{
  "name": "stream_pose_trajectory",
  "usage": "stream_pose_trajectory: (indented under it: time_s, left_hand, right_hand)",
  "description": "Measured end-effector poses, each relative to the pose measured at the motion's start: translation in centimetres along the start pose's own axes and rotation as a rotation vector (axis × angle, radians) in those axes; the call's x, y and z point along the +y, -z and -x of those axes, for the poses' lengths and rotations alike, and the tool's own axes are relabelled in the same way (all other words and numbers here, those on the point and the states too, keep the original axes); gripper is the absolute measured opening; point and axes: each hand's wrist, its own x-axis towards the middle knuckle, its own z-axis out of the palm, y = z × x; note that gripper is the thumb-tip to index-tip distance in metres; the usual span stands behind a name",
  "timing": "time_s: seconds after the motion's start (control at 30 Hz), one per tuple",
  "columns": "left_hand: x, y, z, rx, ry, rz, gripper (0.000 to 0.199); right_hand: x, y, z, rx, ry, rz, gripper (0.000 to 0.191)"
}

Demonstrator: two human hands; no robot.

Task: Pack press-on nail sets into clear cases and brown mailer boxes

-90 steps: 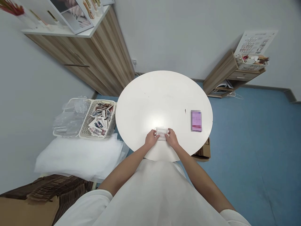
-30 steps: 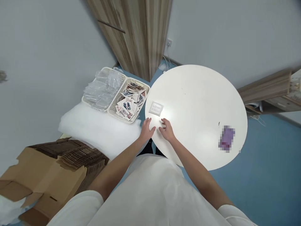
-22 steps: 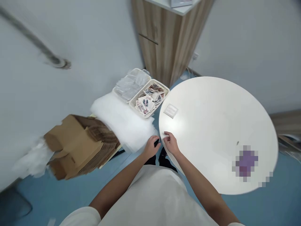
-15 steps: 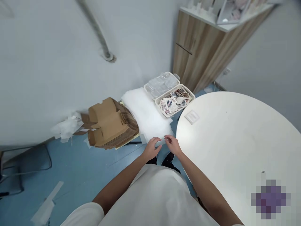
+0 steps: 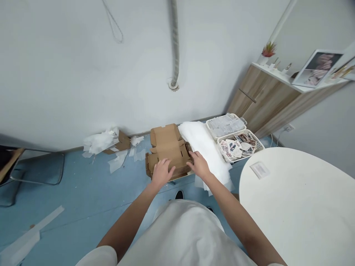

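Note:
Flat brown cardboard boxes (image 5: 168, 146) lie stacked and unfolded, the top one with its flaps spread. My left hand (image 5: 162, 173) is over the stack's near edge, thumb apart from the fingers and nothing in it; I cannot tell whether it touches the cardboard. At the right edge of the stack is my right hand (image 5: 200, 166), thumb and fingers spread around the corner, not closed on it. Right beside the stack lies a pile of white foam sheets (image 5: 203, 142), partly behind my right hand.
White baskets hold clear packets (image 5: 226, 125) and printed cards (image 5: 241, 146). A round white table (image 5: 299, 188) bears a small flat packet (image 5: 260, 170). A wooden cabinet (image 5: 266, 99) stands by the wall. Plastic scraps (image 5: 101, 142) lie on the floor; a chair (image 5: 41, 166) is at left.
My hands have moved from the near end of the foam sheets, where they held a pale sheet-like piece, to the cardboard stack. The view has turned left.

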Motion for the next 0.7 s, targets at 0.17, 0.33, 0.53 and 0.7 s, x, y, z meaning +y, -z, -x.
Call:
stream_pose_trajectory:
  time_s: [0.17, 0.33, 0.53, 0.7]
  left_hand:
    - [-5.8, 2.2, -0.4, -0.045, 0.107, -0.056, 0.043]
    - [-7.4, 2.7, -0.1, -0.096, 0.102, 0.052, 0.045]
    - [-4.9, 2.1, -0.4, -0.165, -0.039, 0.092, 0.048]
    - [-3.8, 1.2, -0.6, -0.204, -0.123, 0.098, 0.042]
  right_hand:
    - [-2.1, -1.6, -2.9, -0.031, -0.093, 0.274, 0.054]
    - [-3.0, -1.8, -4.1, -0.093, -0.097, 0.523, 0.025]
    - [-3.8, -0.3, -4.6, -0.086, -0.190, 0.363, 0.020]
    - [-3.5, 1.5, -4.7, 0.018, -0.288, 0.119, 0.024]
